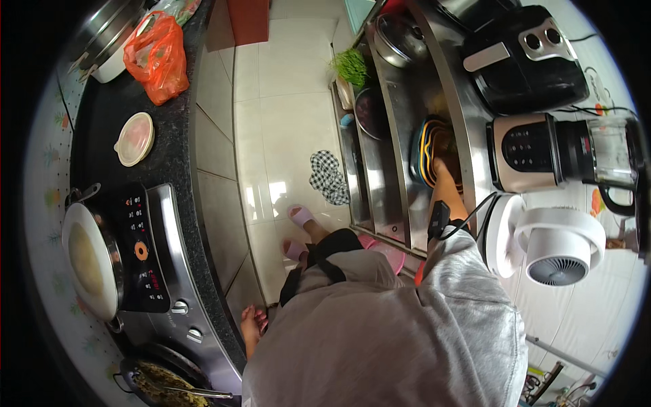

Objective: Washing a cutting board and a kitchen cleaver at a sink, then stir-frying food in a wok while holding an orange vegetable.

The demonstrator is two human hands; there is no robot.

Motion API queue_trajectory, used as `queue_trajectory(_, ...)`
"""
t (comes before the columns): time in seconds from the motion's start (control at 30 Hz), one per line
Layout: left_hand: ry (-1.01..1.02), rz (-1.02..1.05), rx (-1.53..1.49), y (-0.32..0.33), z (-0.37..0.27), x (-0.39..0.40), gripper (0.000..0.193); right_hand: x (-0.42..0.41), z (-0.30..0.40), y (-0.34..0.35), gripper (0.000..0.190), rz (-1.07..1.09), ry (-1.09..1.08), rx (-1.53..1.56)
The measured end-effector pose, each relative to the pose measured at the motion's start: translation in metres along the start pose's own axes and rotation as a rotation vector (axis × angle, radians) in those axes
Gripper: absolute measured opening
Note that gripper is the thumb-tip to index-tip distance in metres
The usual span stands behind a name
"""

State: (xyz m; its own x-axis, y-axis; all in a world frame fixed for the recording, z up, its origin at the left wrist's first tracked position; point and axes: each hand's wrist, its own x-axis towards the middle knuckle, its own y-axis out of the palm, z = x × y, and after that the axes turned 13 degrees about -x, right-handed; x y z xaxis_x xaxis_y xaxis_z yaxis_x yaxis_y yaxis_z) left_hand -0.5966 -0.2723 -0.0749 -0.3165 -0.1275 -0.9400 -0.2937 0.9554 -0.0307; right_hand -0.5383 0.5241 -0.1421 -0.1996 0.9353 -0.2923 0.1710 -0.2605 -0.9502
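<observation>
On the right, my right arm reaches into a stainless-steel shelf rack (396, 168). My right hand (440, 167) is at a stack of nested plastic basins (424, 147) with blue, yellow and orange rims. Its fingers are partly hidden inside the stack, so its grip cannot be made out. By the front of the dark stone counter (208, 254), my left hand (253, 323) hangs low at my side. Its fingers are loosely curled and apart, with nothing in them.
Left, a lidded pot (89, 259) sits on a lit induction cooker (142, 249), near a wok of food (168, 381). A lidded bowl (136, 138) and an orange bag (157, 61) share the counter. Right, an air fryer (524, 61), blender (534, 152) and fan (554, 249). A checked cloth (328, 175) lies on the floor.
</observation>
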Motion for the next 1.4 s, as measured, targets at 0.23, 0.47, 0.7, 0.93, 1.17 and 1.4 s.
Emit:
queue_trajectory(0.23,-0.014,-0.071,0.105,-0.012,0.009,-0.024,0.024,-0.050,0.045,-0.049,0.044,0.032,0.114,0.179)
queue_trajectory(0.47,0.041,0.014,0.130,0.028,-0.012,-0.025,0.023,-0.049,0.049,-0.071,0.042,-0.090,0.129,0.194)
queue_trajectory(0.7,0.073,0.066,0.128,0.036,-0.018,-0.017,0.022,-0.092,0.073,-0.085,0.034,0.150,0.006,0.850)
queue_trajectory(0.93,0.146,0.071,0.063,0.041,-0.026,-0.022,0.021,-0.136,0.086,-0.119,0.033,-0.143,0.062,0.156)
queue_trajectory(1.17,0.183,0.149,0.051,0.035,-0.008,0.000,0.024,-0.231,0.100,-0.170,0.034,-0.559,-0.025,0.098)
queue_trajectory(1.4,0.218,0.205,0.051,0.039,-0.004,0.007,0.029,-0.273,0.131,-0.155,0.022,-0.928,-0.653,0.335)
